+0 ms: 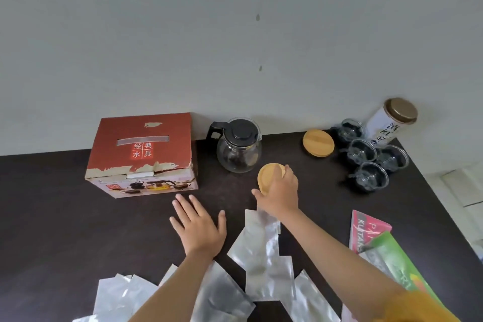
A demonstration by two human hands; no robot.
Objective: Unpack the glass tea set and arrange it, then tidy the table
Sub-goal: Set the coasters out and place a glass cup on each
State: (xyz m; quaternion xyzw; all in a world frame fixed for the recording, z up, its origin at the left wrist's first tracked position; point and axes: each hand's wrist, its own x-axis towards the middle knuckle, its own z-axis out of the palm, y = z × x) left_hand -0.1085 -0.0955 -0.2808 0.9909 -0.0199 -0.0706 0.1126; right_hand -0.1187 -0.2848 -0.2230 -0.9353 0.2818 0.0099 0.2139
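Note:
A glass teapot point(239, 148) with a black lid and handle stands at the back of the dark table point(65, 217). Just in front of it, my right hand point(281, 192) grips a round bamboo coaster point(269, 176). More bamboo coasters point(318, 143) lie stacked to the right of the teapot. Several glass cups point(369, 154) stand grouped at the back right. My left hand point(200, 225) rests flat on the table with spread fingers, holding nothing. The red tea-set box point(142, 154) sits at the back left, closed.
Several empty clear plastic bags point(264, 256) lie across the near part of the table. A white tea canister point(392, 123) with a gold lid leans behind the cups. Red and green packets point(376, 240) lie at the right edge. A wall runs behind the table.

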